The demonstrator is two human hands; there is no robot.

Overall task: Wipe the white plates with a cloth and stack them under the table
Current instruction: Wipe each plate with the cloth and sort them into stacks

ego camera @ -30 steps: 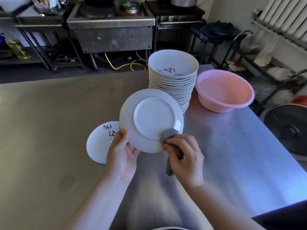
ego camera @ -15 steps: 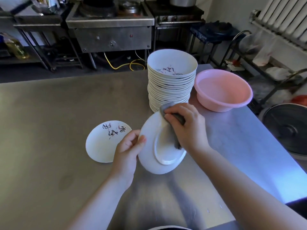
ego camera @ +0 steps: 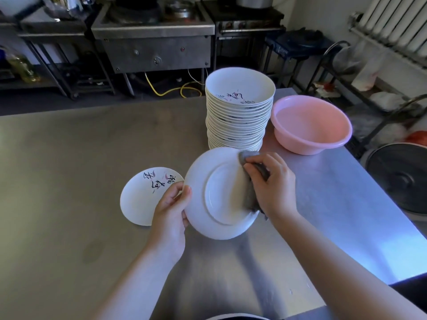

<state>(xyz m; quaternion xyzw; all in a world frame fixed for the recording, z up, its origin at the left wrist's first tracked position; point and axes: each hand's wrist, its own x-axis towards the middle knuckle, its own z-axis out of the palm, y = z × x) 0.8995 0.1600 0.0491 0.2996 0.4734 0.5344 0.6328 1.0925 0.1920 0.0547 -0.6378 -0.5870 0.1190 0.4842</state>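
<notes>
The left hand [ego camera: 169, 210] grips the near-left rim of a white plate [ego camera: 215, 197], thumb on the upturned underside and fingers curled beneath, holding it tilted above the steel table [ego camera: 69, 158] with its bottom facing up. The right hand [ego camera: 272, 183] pinches a grey cloth [ego camera: 250, 192] against the right half of that underside, the cloth trailing from the far rim down toward the near rim.

The unwiped part of the plate lies to the left of the cloth, between the two hands, so the next stroke probably has to sweep leftward or the left hand has to turn the plate under the cloth. The right hand is the nearer one for wiping; the left only steadies.

A second plate [ego camera: 141, 199] lies face up on the table, just left of the held one and partly behind the left hand. The tall stack of plates [ego camera: 239, 118] stands just beyond, with a pink basin [ego camera: 312, 125] to its right.
</notes>
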